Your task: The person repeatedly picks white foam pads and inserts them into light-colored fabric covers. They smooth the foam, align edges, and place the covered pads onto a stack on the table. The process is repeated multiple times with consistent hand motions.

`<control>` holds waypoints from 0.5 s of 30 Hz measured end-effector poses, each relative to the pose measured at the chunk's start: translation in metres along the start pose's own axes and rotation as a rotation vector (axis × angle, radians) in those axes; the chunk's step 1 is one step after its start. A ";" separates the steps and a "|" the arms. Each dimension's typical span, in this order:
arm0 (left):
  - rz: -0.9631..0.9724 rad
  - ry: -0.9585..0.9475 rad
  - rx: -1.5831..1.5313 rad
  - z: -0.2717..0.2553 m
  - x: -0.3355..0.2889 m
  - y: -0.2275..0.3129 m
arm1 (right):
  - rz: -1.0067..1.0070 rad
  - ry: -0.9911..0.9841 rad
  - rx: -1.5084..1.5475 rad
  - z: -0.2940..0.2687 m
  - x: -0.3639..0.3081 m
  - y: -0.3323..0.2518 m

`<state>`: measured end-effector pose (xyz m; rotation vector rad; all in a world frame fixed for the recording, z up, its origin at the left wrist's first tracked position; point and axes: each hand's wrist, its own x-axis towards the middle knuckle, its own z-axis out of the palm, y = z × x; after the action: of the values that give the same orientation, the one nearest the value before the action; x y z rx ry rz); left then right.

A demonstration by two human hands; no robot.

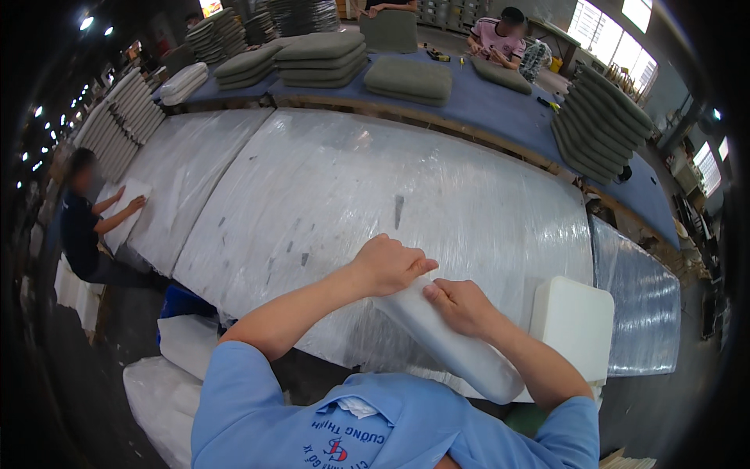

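A white cushion-like pad in a clear plastic bag (pixel 457 344) lies slantwise in front of me, its near end close to my body. My left hand (pixel 387 266) is closed in a fist at the bag's far end, apparently on the gathered plastic. Just to the right, my right hand (pixel 461 306) grips the bag's upper edge, thumb on top. Beneath them is a worktable (pixel 312 199) covered in clear plastic film. Off-white foam pads (pixel 574 324) sit beside my right forearm.
Behind the worktable, a blue-topped table (pixel 500 113) bears stacks of green cushions (pixel 601 121). One person (pixel 90 219) handles a white pad at the left; another person (pixel 504 39) works at the far side. White bagged items (pixel 160 399) rest low at my left.
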<state>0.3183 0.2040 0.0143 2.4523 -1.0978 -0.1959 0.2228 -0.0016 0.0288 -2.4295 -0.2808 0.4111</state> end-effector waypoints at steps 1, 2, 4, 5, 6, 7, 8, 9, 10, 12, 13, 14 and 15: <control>0.002 0.047 -0.011 -0.001 -0.001 -0.003 | -0.011 0.041 0.108 0.004 -0.002 0.005; 0.005 0.095 -0.022 -0.004 -0.001 -0.007 | 0.026 0.029 0.158 0.007 -0.005 0.010; -0.075 0.105 -0.098 -0.007 -0.003 -0.016 | 0.089 0.007 0.269 0.010 -0.007 0.005; -0.153 0.071 -0.171 -0.007 -0.002 -0.018 | 0.094 -0.046 0.144 0.007 -0.005 0.003; -0.232 0.039 -0.246 -0.005 -0.002 -0.021 | 0.097 -0.101 0.016 -0.004 -0.001 -0.009; -0.238 0.030 -0.251 -0.005 0.000 -0.021 | 0.100 -0.149 -0.113 -0.011 0.002 -0.018; -0.243 0.020 -0.255 -0.005 0.002 -0.021 | 0.073 -0.140 -0.141 -0.010 0.007 -0.021; -0.241 0.011 -0.260 -0.003 0.005 -0.022 | 0.049 -0.126 -0.171 -0.009 0.012 -0.023; -0.242 0.035 -0.265 -0.001 0.006 -0.023 | 0.025 -0.111 -0.200 -0.007 0.016 -0.023; -0.250 0.089 -0.276 0.001 0.005 -0.027 | 0.007 -0.051 0.044 0.006 0.022 -0.008; -0.321 0.162 -0.426 -0.003 0.002 -0.030 | -0.009 -0.029 0.163 0.009 0.023 -0.007; -0.389 0.239 -0.575 -0.008 -0.003 -0.034 | 0.007 -0.035 0.175 0.011 0.024 -0.006; -0.448 0.295 -0.735 -0.009 -0.005 -0.035 | 0.045 -0.037 0.194 0.013 0.022 -0.003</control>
<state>0.3416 0.2313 0.0060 1.9237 -0.2557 -0.2978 0.2382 0.0151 0.0164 -2.2430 -0.1934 0.4813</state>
